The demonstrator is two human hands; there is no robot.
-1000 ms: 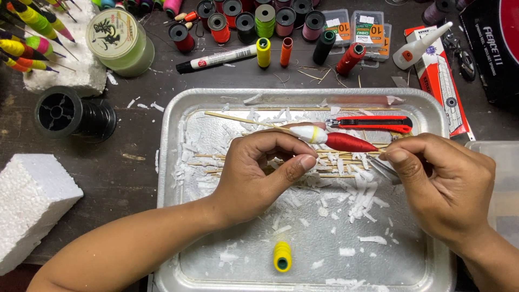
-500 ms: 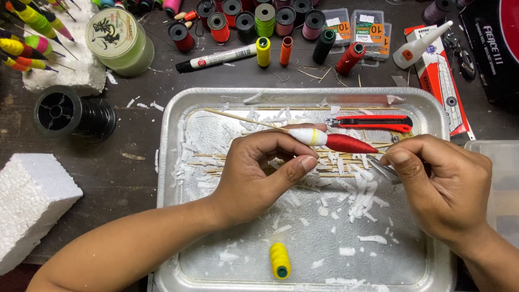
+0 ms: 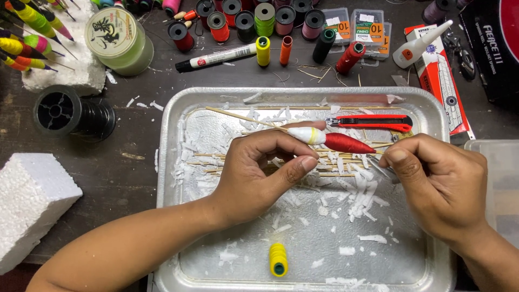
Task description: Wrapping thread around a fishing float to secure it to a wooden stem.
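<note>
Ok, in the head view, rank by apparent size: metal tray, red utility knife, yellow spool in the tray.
1. Metal tray
2. Red utility knife
3. Yellow spool, clearly the smallest

Beyond the grip, at the bench's far edge, two small clear plastic packets (image 3: 354, 30) with orange-and-white labels lie side by side. To their right, a long red-and-white carton (image 3: 440, 81) runs diagonally beside a black box (image 3: 494, 48). Far left, a round white label (image 3: 107, 32) tops a pale-green spool.
</note>
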